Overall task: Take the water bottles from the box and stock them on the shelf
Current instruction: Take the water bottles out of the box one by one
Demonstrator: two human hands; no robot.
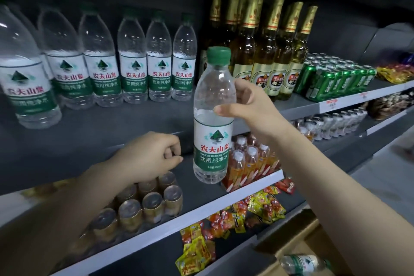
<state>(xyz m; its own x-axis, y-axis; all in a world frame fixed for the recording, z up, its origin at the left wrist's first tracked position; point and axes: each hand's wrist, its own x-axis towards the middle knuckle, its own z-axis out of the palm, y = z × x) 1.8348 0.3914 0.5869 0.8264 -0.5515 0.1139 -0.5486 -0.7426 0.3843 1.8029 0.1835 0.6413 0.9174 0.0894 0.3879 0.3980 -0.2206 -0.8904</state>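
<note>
My right hand (247,105) grips a clear water bottle (212,139) with a green cap and green-white label, held upright in front of the grey shelf (107,132). Several matching water bottles (134,60) stand in a row at the shelf's back left. My left hand (154,157) hovers over the shelf's front edge with fingers loosely curled and nothing in it. A cardboard box (302,244) sits at the bottom right, with one more water bottle (302,263) lying in it.
Tall amber glass bottles (264,51) stand right of the water row, then green cans (331,76). On the shelf below are gold-topped cans (143,206) and orange drink bottles (251,161). Snack packets (224,226) lie on the lowest shelf.
</note>
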